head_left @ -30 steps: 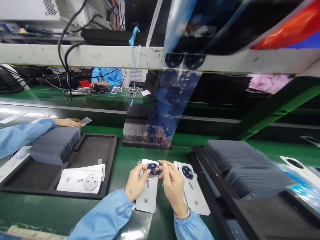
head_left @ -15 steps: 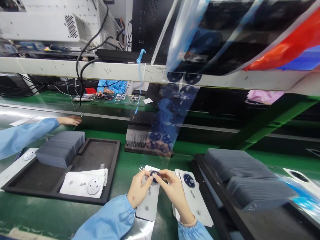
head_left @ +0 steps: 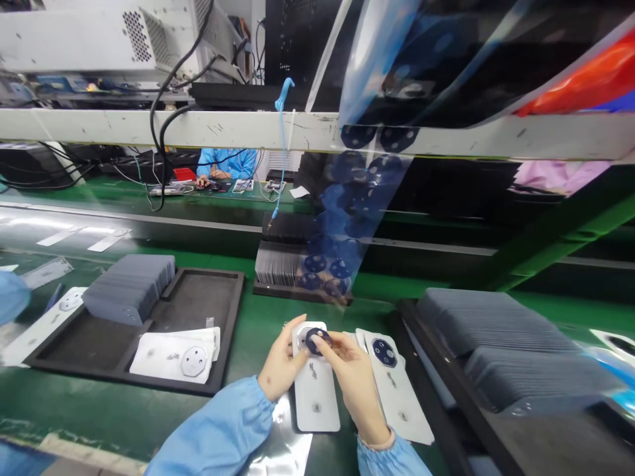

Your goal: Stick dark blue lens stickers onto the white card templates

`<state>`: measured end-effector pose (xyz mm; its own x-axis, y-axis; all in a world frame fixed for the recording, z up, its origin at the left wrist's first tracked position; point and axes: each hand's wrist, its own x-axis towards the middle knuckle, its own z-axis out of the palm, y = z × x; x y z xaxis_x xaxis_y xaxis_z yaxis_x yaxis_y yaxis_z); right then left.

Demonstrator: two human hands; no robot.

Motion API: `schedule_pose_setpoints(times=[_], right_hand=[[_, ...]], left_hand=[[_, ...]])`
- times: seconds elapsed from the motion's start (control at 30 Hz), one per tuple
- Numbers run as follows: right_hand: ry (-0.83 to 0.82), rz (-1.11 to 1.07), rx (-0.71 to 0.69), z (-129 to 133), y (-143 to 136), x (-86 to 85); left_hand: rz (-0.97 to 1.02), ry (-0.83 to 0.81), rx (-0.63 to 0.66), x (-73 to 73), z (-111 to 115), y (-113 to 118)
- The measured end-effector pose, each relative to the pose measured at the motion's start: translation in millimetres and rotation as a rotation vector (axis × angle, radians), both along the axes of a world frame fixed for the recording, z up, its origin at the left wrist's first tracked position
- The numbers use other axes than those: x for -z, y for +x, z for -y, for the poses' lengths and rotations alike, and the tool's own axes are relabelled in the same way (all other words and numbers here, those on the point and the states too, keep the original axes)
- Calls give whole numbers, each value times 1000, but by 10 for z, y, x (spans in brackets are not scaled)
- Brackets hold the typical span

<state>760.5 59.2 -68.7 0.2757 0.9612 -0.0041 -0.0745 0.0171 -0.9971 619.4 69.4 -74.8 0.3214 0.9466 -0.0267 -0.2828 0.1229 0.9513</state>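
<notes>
A white panel (head_left: 317, 396) with small dark print lies upright in front of me. Over its upper end, my right hand (head_left: 350, 370) pinches a round dark blue disc (head_left: 318, 340) with several holes. My left hand (head_left: 282, 360) is at the panel's upper left edge, thumb and fingers around that edge beside the disc. Just right of my right hand, more white panels (head_left: 404, 403) lie stacked, the top one with a dark disc (head_left: 384, 353) on it. Part of the panel's octagonal recess shows left of the held disc.
On the left, a black tray (head_left: 188, 297) holds grey sheets (head_left: 129, 287) and white panels (head_left: 171, 357). Another black tray (head_left: 546, 430) with grey sheets (head_left: 496, 330) stands right. A clear strip of dark discs (head_left: 354, 198) hangs ahead. A co-worker's sleeve (head_left: 12, 296) is at far left.
The view has shifted slightly. The disc is now in my right fingers, with my left fingertips moved off it to the panel's edge. The co-worker's hand at left has withdrawn from view.
</notes>
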Motion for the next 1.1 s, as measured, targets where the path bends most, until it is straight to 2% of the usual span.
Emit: schedule_pose_setpoints(times=[0.1, 0.3, 0.53, 0.83, 1.1], right_hand=[[-43, 88, -48, -6, 2, 10], [-18, 181, -10, -4, 21, -12], [39, 297, 9, 9, 25, -43], [5, 283, -13, 18, 20, -14], [41, 333, -10, 11, 31, -14]], left_hand=[[-1, 1, 51, -20, 12, -11], [-52, -5, 131, -57, 26, -19], [-95, 4, 154, -30, 30, -25], [-92, 4, 149, -51, 8, -27], [-102, 3, 156, -48, 7, -33]])
